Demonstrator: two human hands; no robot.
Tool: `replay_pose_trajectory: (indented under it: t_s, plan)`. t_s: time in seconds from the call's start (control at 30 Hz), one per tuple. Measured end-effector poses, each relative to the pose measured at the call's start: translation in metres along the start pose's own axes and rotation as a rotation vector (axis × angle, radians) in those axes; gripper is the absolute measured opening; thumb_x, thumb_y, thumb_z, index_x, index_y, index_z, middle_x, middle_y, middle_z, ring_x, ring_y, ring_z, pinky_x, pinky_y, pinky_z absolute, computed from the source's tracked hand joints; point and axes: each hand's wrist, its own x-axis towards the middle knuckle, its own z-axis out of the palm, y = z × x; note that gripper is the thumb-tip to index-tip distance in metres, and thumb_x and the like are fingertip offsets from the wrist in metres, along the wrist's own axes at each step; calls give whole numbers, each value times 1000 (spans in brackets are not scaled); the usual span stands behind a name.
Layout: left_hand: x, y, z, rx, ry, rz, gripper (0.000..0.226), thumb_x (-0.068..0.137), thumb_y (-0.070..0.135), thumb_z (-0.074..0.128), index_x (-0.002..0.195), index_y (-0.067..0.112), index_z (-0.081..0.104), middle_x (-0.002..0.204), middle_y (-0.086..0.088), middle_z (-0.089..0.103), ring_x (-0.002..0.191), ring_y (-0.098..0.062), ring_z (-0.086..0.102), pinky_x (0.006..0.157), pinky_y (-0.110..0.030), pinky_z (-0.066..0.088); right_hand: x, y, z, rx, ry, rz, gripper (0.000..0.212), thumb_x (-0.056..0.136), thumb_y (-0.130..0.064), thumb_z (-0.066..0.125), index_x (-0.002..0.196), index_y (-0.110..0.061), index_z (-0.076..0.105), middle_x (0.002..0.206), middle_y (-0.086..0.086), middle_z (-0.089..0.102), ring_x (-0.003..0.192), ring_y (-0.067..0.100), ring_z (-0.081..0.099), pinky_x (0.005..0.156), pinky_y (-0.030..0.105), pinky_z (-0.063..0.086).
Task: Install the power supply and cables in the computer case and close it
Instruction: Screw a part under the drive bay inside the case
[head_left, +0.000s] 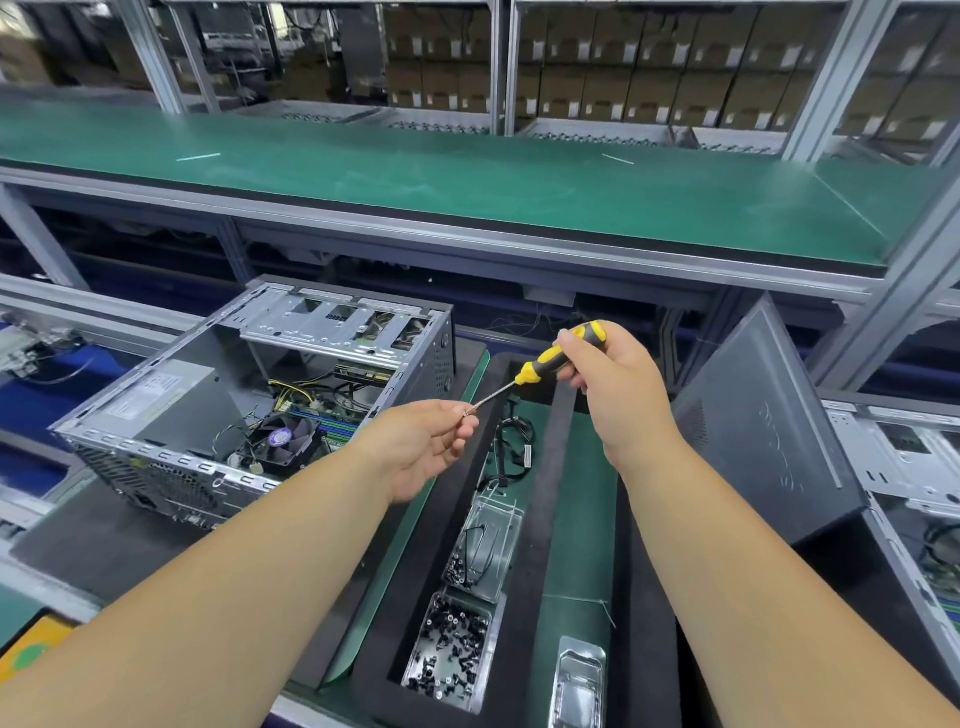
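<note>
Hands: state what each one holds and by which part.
Right hand grips the screwdriver by its yellow-and-black handle. Left hand pinches at the shaft's tip, apparently a small screw, too tiny to confirm.

bench (72, 561) | on it: open computer case (249, 395), black foam tray (540, 467)

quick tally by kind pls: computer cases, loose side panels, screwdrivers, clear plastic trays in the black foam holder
computer cases: 2, an open case on the left and another case at the right edge
loose side panels: 1, the side panel
screwdrivers: 1, the screwdriver
clear plastic trays: 3, one tray, a second tray, a third tray
total: 7
</note>
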Motion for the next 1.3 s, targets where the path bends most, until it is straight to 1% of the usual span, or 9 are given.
replay_pose_trajectory:
  t_s: [0.17,0.3,0.53,0.67,0.9,1.0,1.1,1.2,1.3]
  plan:
    - [5,16,-20,-49,10,-26,12,98,4,51,98,4,63,66,0,67,55,-5,59,52,-15,51,4,-4,21,-39,2,0,14,90,-38,53,90,-27,61,78,-14,64,69,-1,58,76,34,51]
    - [10,33,-48,-53,-14,-22,12,97,4,52,96,3,64,65,0,67,54,-4,60,52,-15,51,8,-11,50,-72,-39,-30,7,85,-38,57,89,-34,59,87,-6,66,82,17,64,79,44,54]
    - [30,76,-112,-56,-85,-10,19,96,13,57,107,-1,63,92,-13,74,83,-17,73,64,-22,57,24,-24,121,16,4,-127,6,89,-27,63,95,-27,62,89,-7,71,85,13,71,71,19,55]
    - [52,102,-153,38,-58,-66,26,98,23,55,112,2,63,109,-16,69,102,-23,67,80,-29,55,36,-28,153,-73,95,-123,6,86,-36,62,93,-36,61,92,-12,69,88,13,70,82,39,59]
    - [90,119,-211,206,118,-259,18,97,18,52,85,6,57,85,-8,61,76,-18,56,69,-28,46,52,-32,196,-155,215,-115,9,90,-32,62,97,-30,59,95,-4,68,90,15,69,87,47,56]
    - [105,113,-220,254,88,-362,16,97,19,52,93,4,54,85,-10,55,76,-19,53,70,-29,46,58,-34,215,-196,238,-136,9,92,-27,62,100,-26,58,93,-5,68,88,11,69,86,41,57]
    - [119,103,-216,260,39,-396,24,95,18,57,110,1,51,102,-15,58,87,-22,57,87,-30,48,64,-34,230,-190,213,-157,7,95,-20,61,99,-17,56,87,-9,69,84,9,71,78,26,55]
    - [132,95,-211,188,-23,-416,19,91,14,63,102,1,55,112,-20,60,107,-28,61,95,-30,49,71,-35,242,-274,216,-189,7,94,-20,62,97,-19,56,87,-18,66,81,-1,67,66,6,46]
    - [144,89,-208,115,-79,-411,11,88,9,67,97,8,60,112,-17,59,99,-25,66,87,-28,53,79,-35,250,-329,218,-192,8,93,-23,63,95,-23,55,88,-14,65,82,0,67,68,8,47]
